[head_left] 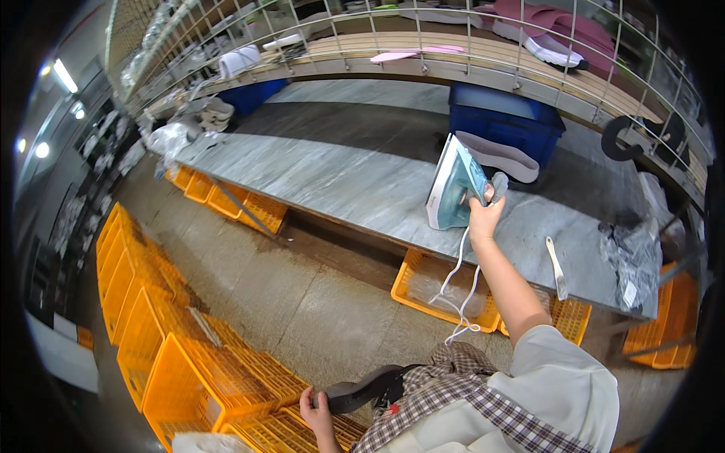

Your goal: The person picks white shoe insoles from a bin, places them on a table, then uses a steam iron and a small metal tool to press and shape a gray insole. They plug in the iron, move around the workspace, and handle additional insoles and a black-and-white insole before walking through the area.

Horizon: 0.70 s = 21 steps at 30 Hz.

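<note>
My right hand is closed round the handle of a teal and white clothes iron, which stands tilted up at the front part of the grey marbled bench. A white cord hangs from it over the bench edge. Low in the view, my left hand grips the end of a long dark grey, sole-shaped piece close to my checked apron. The far end of that piece runs into black material by the apron. Behind the iron lies a grey shoe insole or sole, beside a blue bin.
The blue bin stands on the bench under a wire-fronted shelf. A pale-handled brush and crumpled clear plastic lie at the right. Orange crates stand at my left; another orange crate sits below the bench.
</note>
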Each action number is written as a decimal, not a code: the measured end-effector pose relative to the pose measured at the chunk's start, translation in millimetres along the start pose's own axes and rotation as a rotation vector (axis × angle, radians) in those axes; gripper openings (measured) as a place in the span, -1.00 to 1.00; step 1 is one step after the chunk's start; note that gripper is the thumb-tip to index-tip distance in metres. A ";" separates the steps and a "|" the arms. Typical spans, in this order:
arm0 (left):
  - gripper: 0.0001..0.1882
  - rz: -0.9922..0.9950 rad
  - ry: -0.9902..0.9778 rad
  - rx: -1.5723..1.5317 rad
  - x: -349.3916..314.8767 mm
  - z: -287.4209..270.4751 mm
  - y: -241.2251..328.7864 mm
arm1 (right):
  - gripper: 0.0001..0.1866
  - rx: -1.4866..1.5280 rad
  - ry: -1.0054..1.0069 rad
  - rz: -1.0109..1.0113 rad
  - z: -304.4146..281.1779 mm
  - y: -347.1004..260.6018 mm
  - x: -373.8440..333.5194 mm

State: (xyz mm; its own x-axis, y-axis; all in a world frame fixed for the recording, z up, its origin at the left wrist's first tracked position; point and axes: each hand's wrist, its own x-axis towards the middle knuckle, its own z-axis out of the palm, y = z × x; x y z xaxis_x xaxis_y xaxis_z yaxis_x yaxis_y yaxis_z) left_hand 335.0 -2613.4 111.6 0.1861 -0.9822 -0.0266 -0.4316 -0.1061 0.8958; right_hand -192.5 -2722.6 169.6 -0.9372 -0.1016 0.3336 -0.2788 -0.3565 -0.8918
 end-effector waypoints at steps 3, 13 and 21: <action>-0.70 0.026 -0.120 0.060 49.5 -5.1 2.3 | -0.54 -0.142 0.100 -0.056 -5.1 5.0 -2.3; -0.68 0.114 -0.492 0.014 136.2 31.4 -12.6 | -0.43 -0.480 0.123 -0.078 -25.6 -0.3 -13.6; -0.63 0.411 -0.616 0.097 133.4 77.9 1.8 | -0.68 -0.344 0.200 0.048 -71.9 -27.4 -29.6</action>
State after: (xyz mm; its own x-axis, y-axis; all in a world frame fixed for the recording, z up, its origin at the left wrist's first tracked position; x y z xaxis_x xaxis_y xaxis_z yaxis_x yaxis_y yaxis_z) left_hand 290.3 -2756.7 75.1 -0.5226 -0.8520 0.0324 -0.4415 0.3029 0.8446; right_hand -172.1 -2643.1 162.1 -0.9639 0.0839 0.2528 -0.2553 -0.0204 -0.9666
